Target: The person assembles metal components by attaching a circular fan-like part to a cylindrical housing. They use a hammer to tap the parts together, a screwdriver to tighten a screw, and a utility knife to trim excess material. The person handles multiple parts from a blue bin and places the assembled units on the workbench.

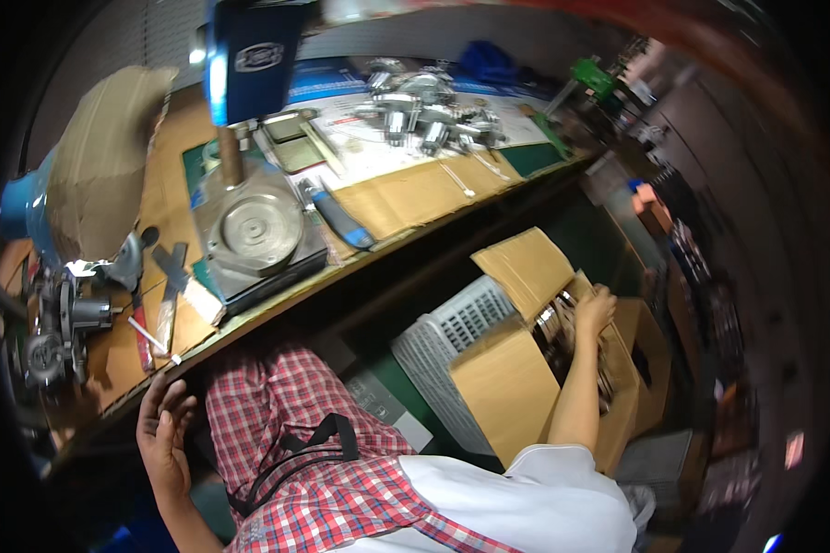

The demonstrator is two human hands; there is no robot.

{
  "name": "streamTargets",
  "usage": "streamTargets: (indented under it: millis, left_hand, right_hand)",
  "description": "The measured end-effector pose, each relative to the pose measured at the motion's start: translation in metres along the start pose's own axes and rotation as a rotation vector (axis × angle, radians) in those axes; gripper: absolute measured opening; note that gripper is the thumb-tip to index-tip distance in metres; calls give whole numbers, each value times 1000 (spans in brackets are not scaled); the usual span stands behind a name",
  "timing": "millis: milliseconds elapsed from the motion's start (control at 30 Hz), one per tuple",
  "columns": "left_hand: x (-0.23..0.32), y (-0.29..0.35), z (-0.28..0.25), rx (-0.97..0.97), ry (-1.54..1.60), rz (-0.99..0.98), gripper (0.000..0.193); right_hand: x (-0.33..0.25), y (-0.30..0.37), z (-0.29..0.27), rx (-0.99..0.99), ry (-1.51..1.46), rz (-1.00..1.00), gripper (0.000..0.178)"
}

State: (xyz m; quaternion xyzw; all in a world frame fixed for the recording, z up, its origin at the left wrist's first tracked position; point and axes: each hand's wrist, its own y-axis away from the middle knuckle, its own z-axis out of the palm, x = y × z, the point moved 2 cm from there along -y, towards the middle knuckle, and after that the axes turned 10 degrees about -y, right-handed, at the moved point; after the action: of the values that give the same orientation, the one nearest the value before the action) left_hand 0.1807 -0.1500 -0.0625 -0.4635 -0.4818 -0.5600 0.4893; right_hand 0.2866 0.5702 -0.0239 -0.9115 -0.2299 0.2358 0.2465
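My right hand reaches over an open cardboard box on the right, its fingers curled closed beside a raised flap. What they hold, if anything, is hidden. Shiny metal parts lie inside the box, below and left of that hand. On the left, my left hand hovers by the front edge of the workbench, fingers apart and holding nothing. Nearest to it on the bench are a thin white stick and flat metal tools.
A press with a round metal plate stands on the bench, a blue-handled tool beside it. Several shiny metal assemblies sit farther back. A grey plastic crate touches the box. At left stand a cardboard sheet and another metal assembly.
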Motion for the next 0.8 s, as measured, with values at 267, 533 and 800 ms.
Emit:
streamTargets:
  millis: [267,533,800]
  left_hand:
    - [1,18,24,-84,112,39,54]
    - [-1,26,9,-51,105,37,52]
    - [-12,19,-24,-12,121,29,49]
  right_hand:
    - [129,64,55,-850,-23,404,115]
    - [69,56,12,-458,-15,287,45]
    - [66,34,3,-227,256,138,29]
